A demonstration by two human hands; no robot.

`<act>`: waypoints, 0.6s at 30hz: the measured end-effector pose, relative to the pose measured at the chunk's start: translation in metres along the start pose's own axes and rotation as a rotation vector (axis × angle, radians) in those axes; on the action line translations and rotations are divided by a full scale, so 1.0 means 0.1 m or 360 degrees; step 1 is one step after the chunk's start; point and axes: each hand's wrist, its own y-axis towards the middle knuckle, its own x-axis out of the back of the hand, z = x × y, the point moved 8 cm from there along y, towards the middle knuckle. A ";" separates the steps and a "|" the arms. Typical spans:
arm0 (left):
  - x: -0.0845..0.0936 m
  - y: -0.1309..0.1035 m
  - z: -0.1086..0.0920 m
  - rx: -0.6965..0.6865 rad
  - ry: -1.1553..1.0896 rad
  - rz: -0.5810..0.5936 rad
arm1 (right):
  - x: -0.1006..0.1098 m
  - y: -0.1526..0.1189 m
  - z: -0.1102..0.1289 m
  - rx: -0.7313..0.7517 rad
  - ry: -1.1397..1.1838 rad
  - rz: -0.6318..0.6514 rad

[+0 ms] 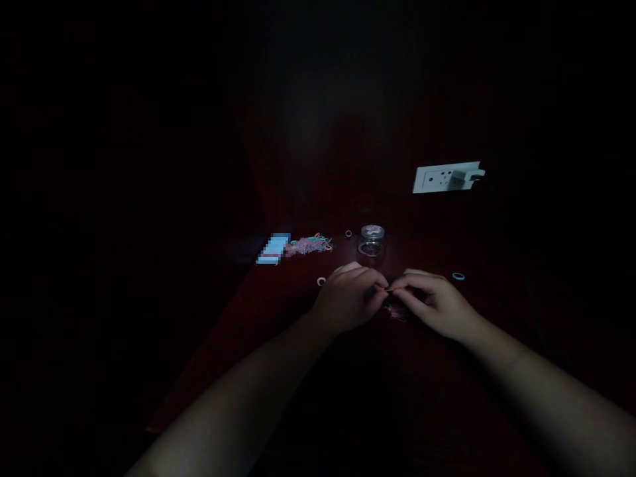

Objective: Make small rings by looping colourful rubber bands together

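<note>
Lying nearest, a small pinkish heap sits on the dark table, and just past it the left hand and right hand meet — thumbs and fingertips drawn together, apparently both on one thin strand between them. Too dim to name it surely! Looks featherlight, probably bendy, easy to drop; the ends seem the place to pinch, gently. Farther out, a pink ring left, a blue ring right, then the clear jar — and a tangled pile far left.
</note>
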 end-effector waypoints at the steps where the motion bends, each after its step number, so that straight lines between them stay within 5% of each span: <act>1: 0.00 0.00 0.00 -0.0002 -0.0003 0.0006 | 0.00 0.00 0.00 -0.0005 0.0002 -0.0006; 18: -0.05 -0.03 0.06 -0.0028 0.0062 0.0027 | 0.04 0.00 0.02 0.0069 -0.0027 -0.0065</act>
